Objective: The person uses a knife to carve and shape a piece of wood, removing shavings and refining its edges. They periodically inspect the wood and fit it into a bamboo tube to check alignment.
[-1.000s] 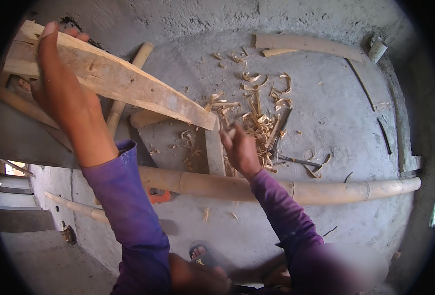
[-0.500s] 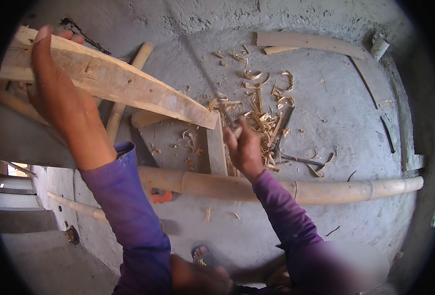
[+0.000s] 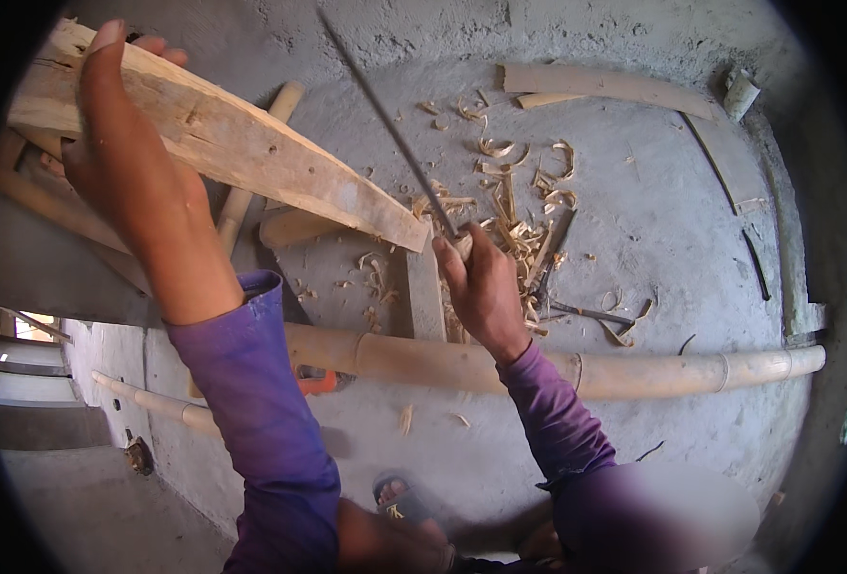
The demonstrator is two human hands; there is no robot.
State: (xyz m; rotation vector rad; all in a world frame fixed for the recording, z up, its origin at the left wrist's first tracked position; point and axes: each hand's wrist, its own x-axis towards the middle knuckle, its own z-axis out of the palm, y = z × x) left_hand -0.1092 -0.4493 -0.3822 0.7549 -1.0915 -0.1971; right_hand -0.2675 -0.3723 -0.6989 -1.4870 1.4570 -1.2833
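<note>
My left hand (image 3: 141, 182) grips a rough, pale wooden board (image 3: 251, 148) near its raised upper-left end. The board slopes down to the right, its lower end at the top of an upright timber (image 3: 425, 301). My right hand (image 3: 483, 292) is closed on the handle of a long, thin blade (image 3: 385, 120), likely a knife, which points up and to the left past the board's lower end. Curled wood shavings (image 3: 514, 230) lie heaped beyond and beside my right hand.
A thick bamboo pole (image 3: 653, 373) crosses the concrete floor below my hands. An orange tool (image 3: 316, 382) shows partly behind it. A dark metal bar (image 3: 591, 316) lies among the shavings. Flat strips (image 3: 605, 84) lie along the back wall; more poles (image 3: 237, 215) are under the board.
The blade, not discernible a second ago and blurred half a second ago, now stands out sharply, angled up-left from my right hand. My left hand and the board's left end have risen slightly.
</note>
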